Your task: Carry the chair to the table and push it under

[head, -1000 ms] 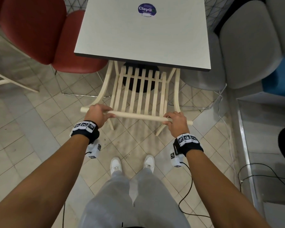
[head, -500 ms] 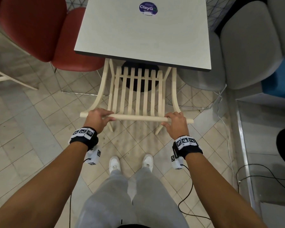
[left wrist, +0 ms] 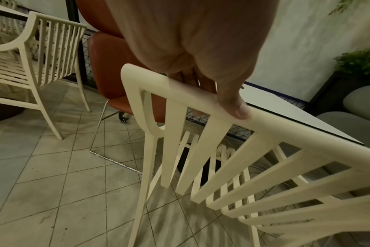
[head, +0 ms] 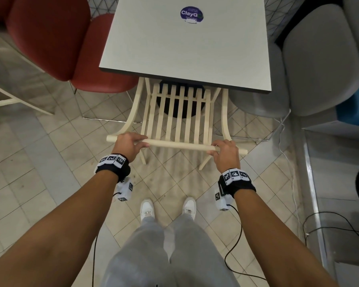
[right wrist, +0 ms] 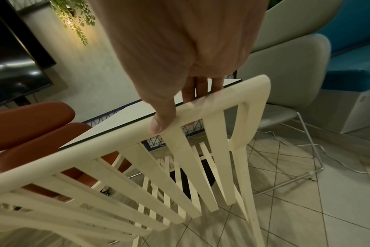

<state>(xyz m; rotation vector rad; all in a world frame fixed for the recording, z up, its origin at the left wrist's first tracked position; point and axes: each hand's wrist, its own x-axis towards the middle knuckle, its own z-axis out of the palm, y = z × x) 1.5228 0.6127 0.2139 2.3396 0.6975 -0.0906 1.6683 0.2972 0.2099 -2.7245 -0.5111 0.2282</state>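
A cream slatted chair [head: 178, 112] stands with its seat mostly hidden under the grey square table [head: 187, 48]. Its back slats and top rail [head: 176, 144] stick out toward me. My left hand [head: 129, 142] grips the left part of the rail, thumb lying along it [left wrist: 235, 107]. My right hand [head: 224, 150] grips the right part, thumb on the near side [right wrist: 163, 122]. The chair's slats [left wrist: 211, 150] and rail [right wrist: 201, 113] fill both wrist views, with the table edge [left wrist: 302, 117] just beyond.
A red padded chair [head: 56, 44] stands left of the table, a grey one [head: 311, 63] to the right, beside a blue seat [head: 356, 104]. Another cream chair [left wrist: 32, 55] sits far left. Cables [head: 323, 224] trail over the tiled floor at right. My white shoes [head: 147, 210] stand behind the chair.
The chair has slid forward, farther under the table; more of its seat is hidden. Both hands kept their grip on the rail and moved forward with it.
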